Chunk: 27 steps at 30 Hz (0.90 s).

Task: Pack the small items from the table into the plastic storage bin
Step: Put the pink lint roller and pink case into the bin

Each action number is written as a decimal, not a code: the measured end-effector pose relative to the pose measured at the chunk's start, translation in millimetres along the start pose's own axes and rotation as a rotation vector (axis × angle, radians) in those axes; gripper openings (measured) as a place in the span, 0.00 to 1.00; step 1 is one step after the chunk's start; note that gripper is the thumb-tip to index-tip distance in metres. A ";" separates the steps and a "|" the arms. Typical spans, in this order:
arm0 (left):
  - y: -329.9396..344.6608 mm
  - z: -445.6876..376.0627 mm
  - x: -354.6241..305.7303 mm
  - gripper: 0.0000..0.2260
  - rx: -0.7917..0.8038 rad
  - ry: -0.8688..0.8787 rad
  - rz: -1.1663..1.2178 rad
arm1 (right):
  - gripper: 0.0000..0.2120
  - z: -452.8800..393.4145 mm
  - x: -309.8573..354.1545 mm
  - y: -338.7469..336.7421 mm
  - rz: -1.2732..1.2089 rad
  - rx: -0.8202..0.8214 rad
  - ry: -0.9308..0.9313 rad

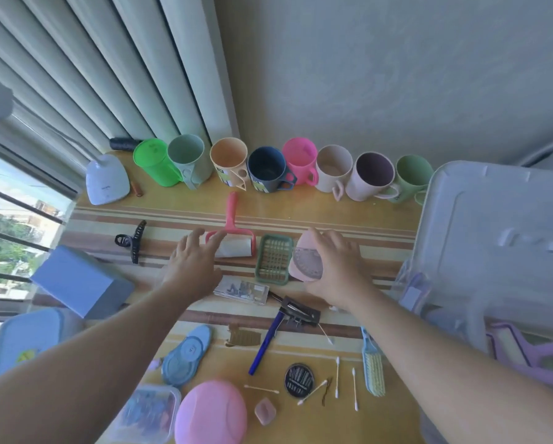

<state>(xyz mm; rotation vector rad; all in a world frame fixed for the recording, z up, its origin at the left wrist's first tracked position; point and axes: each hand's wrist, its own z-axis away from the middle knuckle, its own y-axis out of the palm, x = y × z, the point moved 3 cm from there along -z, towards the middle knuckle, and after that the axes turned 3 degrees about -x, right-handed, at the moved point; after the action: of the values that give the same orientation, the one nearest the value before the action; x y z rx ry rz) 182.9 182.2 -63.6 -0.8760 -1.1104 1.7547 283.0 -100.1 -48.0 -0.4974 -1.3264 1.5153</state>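
Observation:
My left hand point(193, 264) hovers with fingers spread over the white roll of a pink lint roller point(233, 238). My right hand point(336, 267) wraps around a pink rounded case point(304, 261) with a clear patterned face, just right of a green grid soap tray point(273, 259). The clear plastic storage bin point(492, 238) fills the right side, its lid facing me. Scattered nearer me are a card pack point(241, 290), a blue pen point(264, 344), a black hole punch point(300, 310), a needle disc point(299, 379), cotton swabs point(337, 376) and a blue brush point(374, 370).
A row of coloured mugs point(268, 169) lines the far wall. A white lamp base point(107, 181), black hair claw point(134, 240) and blue box point(83, 283) sit left. A pink round lid point(211, 415), blue oval lid point(185, 355) and small clear container point(147, 418) lie near the front edge.

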 end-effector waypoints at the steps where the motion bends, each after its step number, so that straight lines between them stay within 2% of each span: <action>1: -0.1 -10.1 -4.0 0.38 0.002 0.019 0.000 | 0.51 6.2 1.5 -7.3 -0.010 -0.015 -0.018; 4: 3.8 -37.8 -16.1 0.34 0.046 0.050 0.051 | 0.53 29.8 0.1 -28.5 -0.033 -0.062 -0.081; 8: 10.0 -50.4 -26.2 0.33 0.110 0.080 -0.014 | 0.53 64.0 -17.8 -57.9 -0.125 -0.124 -0.098; 12: -8.0 -21.5 -41.2 0.22 0.004 0.020 0.105 | 0.52 100.2 -47.5 -101.0 -0.148 -0.178 -0.101; 16: -37.9 32.5 -72.7 0.22 -0.073 0.046 0.227 | 0.50 145.2 -103.9 -144.8 -0.104 -0.230 -0.042; 20: -60.8 92.6 -147.0 0.25 -0.049 0.137 0.326 | 0.49 205.2 -175.1 -166.9 -0.117 -0.269 0.087; 24: -75.9 149.1 -253.5 0.26 0.005 0.362 0.460 | 0.52 266.1 -248.3 -156.0 -0.134 -0.280 0.201; 27: -77.7 187.1 -332.9 0.24 0.053 0.527 0.535 | 0.49 301.7 -295.8 -127.8 -0.132 -0.258 0.207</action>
<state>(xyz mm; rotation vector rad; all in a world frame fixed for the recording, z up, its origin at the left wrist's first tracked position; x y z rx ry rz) 169.8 -165.2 112.4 -1.5951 -0.5034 1.7894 206.0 -518.0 71.6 -0.6962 -1.3688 1.1582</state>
